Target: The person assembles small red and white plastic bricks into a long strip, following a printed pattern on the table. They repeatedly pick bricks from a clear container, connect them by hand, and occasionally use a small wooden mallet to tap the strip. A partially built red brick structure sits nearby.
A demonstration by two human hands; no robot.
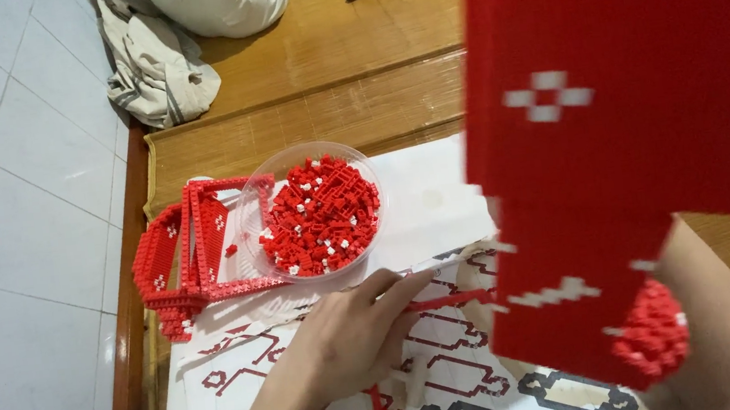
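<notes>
**Head cam: big red block build mostly up, plenty of loose bricks left**

Right hand [713, 331] is mostly hidden behind the tall red brick model [627, 114] held up close, grip unclear. Left hand [351, 333] rests half-open on the instruction sheet [457, 394], fingertips at a thin red strip [447, 300]. Clear bowl [244, 218] full of bricks, side frame piece [181, 260] unattached.

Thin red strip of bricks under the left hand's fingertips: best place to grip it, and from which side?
Likely a pinch across the red strip at its bare right stretch, coming from above. It lies flat and slender on the printed instruction sheet, so only its long edges offer purchase. The left hand covers its near end, and the big red brick model blocks the far right.
</notes>
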